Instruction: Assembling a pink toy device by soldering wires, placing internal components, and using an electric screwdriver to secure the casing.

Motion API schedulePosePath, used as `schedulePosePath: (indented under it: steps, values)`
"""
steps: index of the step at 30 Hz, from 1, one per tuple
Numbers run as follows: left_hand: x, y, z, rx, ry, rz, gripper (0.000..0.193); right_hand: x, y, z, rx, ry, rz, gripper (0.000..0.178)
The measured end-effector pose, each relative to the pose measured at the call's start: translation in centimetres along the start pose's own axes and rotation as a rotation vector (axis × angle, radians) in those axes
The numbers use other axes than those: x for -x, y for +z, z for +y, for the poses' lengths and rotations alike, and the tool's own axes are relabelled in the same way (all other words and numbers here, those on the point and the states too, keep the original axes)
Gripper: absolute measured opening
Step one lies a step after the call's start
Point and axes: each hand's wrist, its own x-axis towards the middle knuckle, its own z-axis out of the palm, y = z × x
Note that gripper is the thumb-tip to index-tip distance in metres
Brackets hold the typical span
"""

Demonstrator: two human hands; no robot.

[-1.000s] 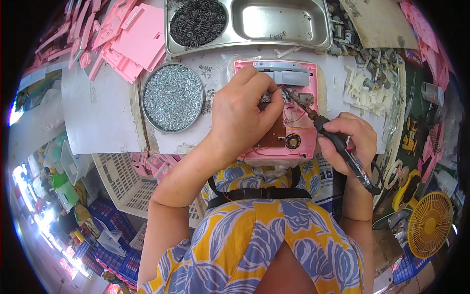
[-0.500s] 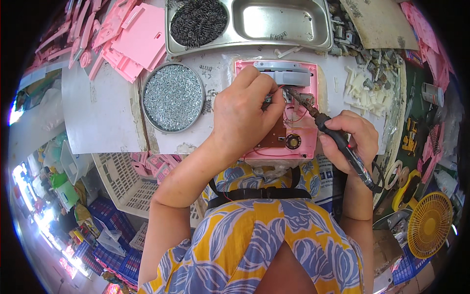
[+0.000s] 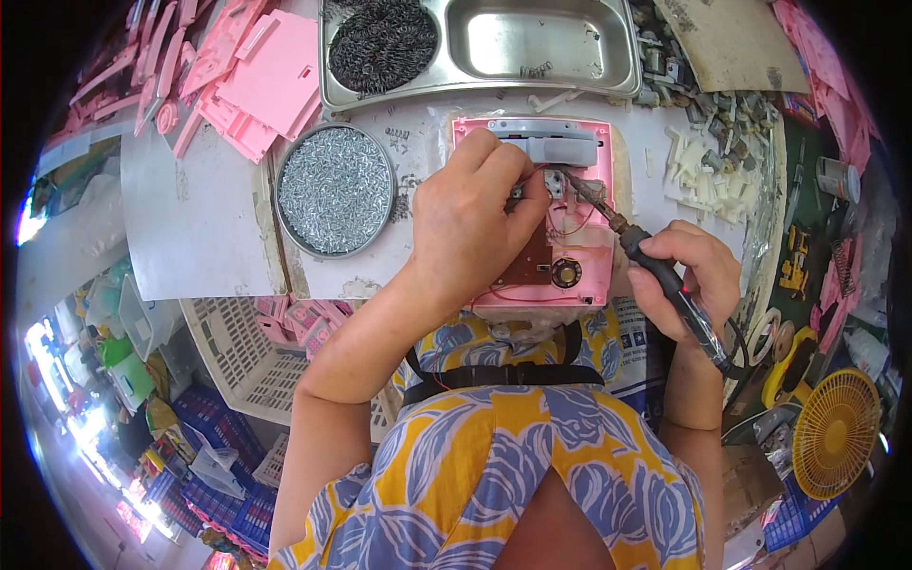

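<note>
A pink plastic housing (image 3: 591, 256) lies on the worktable before me, with a grey part (image 3: 560, 150) at its far end. Inside sit a brown circuit board (image 3: 537, 264), a small round speaker-like part (image 3: 567, 274) and thin red wires (image 3: 576, 231). Over the left side of the housing, my left hand (image 3: 473, 214) is closed in a pinch, with a thin red wire at its fingertips. My right hand (image 3: 692, 275) grips a black soldering iron (image 3: 655, 258). The iron's tip reaches the metal parts beside my left fingertips; whether it touches them I cannot tell.
Left of the housing stands a round tin of small screws (image 3: 335, 190). A metal tray (image 3: 532, 90) with dark springs lies beyond. White plastic pieces (image 3: 698, 176) and small motors are heaped at right; pink panels (image 3: 271, 71) pile up far left. A white basket (image 3: 247, 356) sits below the table edge.
The housing has shifted slightly to the left. My right hand and the soldering iron have moved a little right and nearer to me; my left hand keeps its pinch almost in place.
</note>
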Motion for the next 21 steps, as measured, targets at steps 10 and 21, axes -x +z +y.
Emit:
schedulePosePath:
  steps: [10,21]
  values:
    - [0.2,-0.2,0.1,-0.031,-0.030,-0.034,0.012,0.6,-0.7,-0.4,-0.053,0.042,0.048,0.026]
    - [0.6,-2.2,2.1,0.042,0.007,-0.021,0.019,3.2,-3.0,-0.8,-0.101,0.151,0.173,0.031]
